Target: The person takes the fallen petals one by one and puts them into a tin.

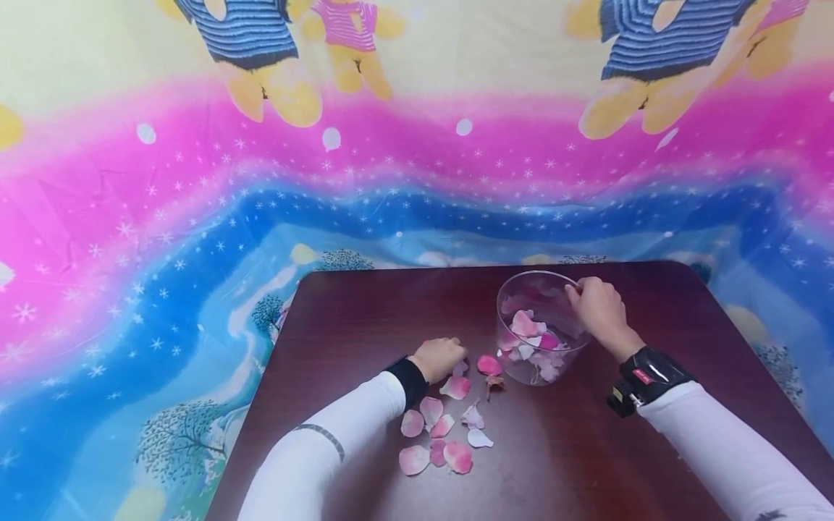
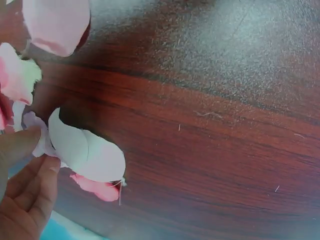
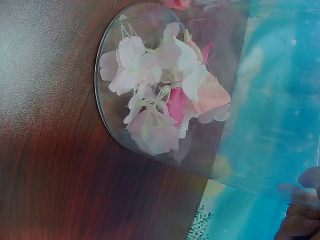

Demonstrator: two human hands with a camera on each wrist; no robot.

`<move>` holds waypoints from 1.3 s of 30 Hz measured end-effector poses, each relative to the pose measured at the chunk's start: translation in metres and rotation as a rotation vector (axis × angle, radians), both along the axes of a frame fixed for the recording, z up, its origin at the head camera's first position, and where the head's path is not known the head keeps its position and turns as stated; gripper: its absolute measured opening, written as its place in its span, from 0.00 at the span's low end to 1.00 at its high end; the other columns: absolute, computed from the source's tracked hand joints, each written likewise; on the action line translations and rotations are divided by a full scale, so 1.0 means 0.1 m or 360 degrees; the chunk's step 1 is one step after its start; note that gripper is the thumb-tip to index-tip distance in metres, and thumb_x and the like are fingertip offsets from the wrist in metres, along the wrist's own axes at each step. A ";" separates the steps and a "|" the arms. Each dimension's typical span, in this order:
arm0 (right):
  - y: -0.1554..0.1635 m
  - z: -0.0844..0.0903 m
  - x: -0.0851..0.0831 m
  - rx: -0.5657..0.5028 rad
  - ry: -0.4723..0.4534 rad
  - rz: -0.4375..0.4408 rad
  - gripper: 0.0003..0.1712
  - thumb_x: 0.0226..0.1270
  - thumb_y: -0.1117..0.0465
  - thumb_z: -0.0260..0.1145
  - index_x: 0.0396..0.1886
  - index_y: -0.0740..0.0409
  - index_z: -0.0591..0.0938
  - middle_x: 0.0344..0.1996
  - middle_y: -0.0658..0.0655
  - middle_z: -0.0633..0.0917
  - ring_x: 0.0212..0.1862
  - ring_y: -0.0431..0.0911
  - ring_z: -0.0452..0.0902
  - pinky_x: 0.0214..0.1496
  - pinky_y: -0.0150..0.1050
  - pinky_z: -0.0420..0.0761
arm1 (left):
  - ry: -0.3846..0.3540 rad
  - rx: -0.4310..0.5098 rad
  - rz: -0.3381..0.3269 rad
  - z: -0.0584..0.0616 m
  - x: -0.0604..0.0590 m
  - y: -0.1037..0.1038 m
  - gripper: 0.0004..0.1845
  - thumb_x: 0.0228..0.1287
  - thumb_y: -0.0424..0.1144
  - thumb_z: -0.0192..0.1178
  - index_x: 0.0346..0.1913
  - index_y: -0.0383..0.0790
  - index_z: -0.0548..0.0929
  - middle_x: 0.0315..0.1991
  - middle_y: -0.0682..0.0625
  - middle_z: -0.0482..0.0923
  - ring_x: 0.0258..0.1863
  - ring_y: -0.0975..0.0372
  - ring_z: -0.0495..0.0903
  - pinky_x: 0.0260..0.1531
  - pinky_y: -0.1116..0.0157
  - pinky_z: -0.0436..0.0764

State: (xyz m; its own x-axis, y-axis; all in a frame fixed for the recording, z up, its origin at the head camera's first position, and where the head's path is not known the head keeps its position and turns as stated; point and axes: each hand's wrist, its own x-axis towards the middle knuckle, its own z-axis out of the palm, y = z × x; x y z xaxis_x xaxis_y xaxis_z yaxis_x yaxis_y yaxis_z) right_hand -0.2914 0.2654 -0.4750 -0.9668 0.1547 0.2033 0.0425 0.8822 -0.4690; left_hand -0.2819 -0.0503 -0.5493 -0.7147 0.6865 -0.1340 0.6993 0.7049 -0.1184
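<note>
My left hand (image 1: 439, 359) is low over the table, left of the clear container. In the left wrist view its thumb and fingertips pinch a pale lilac petal (image 2: 44, 141). White petals (image 2: 95, 155) lie right beside the fingertips, and a pink petal (image 2: 102, 190) shows under them. My right hand (image 1: 601, 311) grips the rim of the clear round container (image 1: 554, 304) at its right side. White, pink and peach petals (image 3: 150, 130) are heaped inside it; some have thin stems. The container looks tilted in the head view.
Several loose pink petals (image 1: 431, 410) and white petals (image 1: 480, 438) are scattered near the left forearm. A brownish dried petal (image 1: 495, 382) lies close to the container. The dark wooden table (image 1: 625, 463) meets a printed cloth backdrop (image 1: 417, 181) at its far edge.
</note>
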 end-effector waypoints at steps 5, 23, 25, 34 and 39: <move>-0.02 -0.01 0.01 0.0000 0.0003 0.0000 0.20 0.75 0.54 0.59 0.26 0.63 0.81 0.18 0.59 0.77 0.26 0.56 0.75 0.24 0.46 0.68 | 0.0023 0.0045 -0.0063 -0.03 0.04 -0.02 0.10 0.68 0.39 0.62 0.45 0.57 0.89 0.44 0.54 0.86 0.46 0.63 0.87 0.44 0.68 0.86; -0.02 0.03 0.01 -0.0002 0.0016 -0.0007 0.19 0.75 0.54 0.60 0.30 0.65 0.83 0.20 0.63 0.80 0.27 0.59 0.78 0.23 0.48 0.70 | -0.0132 0.0385 0.0096 0.23 -0.09 -0.06 0.11 0.65 0.30 0.64 0.47 0.46 0.88 0.39 0.52 0.84 0.42 0.63 0.85 0.40 0.71 0.83; -0.03 0.03 0.01 -0.0002 -0.0005 -0.0004 0.19 0.75 0.54 0.59 0.29 0.64 0.82 0.19 0.61 0.79 0.27 0.58 0.77 0.23 0.47 0.69 | -0.0151 0.0385 0.0101 0.27 -0.08 -0.08 0.11 0.66 0.29 0.63 0.48 0.46 0.87 0.40 0.53 0.83 0.42 0.64 0.85 0.40 0.71 0.83; -0.02 0.05 0.00 0.0014 0.0008 0.0001 0.19 0.75 0.53 0.59 0.30 0.64 0.83 0.23 0.65 0.81 0.29 0.60 0.79 0.25 0.50 0.72 | -0.0089 0.0553 -0.0024 0.49 -0.08 -0.15 0.14 0.62 0.26 0.66 0.49 0.44 0.87 0.42 0.52 0.83 0.45 0.63 0.85 0.44 0.71 0.83; -0.02 0.04 0.01 0.0013 -0.0006 0.0001 0.19 0.76 0.54 0.59 0.32 0.65 0.83 0.22 0.64 0.82 0.28 0.59 0.78 0.25 0.49 0.71 | -0.0115 0.0629 -0.0047 0.69 -0.06 -0.14 0.13 0.65 0.27 0.65 0.50 0.44 0.86 0.44 0.51 0.83 0.48 0.63 0.84 0.48 0.70 0.83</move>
State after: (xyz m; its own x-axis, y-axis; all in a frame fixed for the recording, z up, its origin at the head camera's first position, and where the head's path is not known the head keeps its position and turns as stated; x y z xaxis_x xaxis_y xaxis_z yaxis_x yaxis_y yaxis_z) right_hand -0.2900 0.2636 -0.4711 -0.9676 0.1527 0.2011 0.0438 0.8860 -0.4617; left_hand -0.2874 -0.0642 -0.4803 -0.6922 0.7154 0.0952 0.7166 0.6657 0.2083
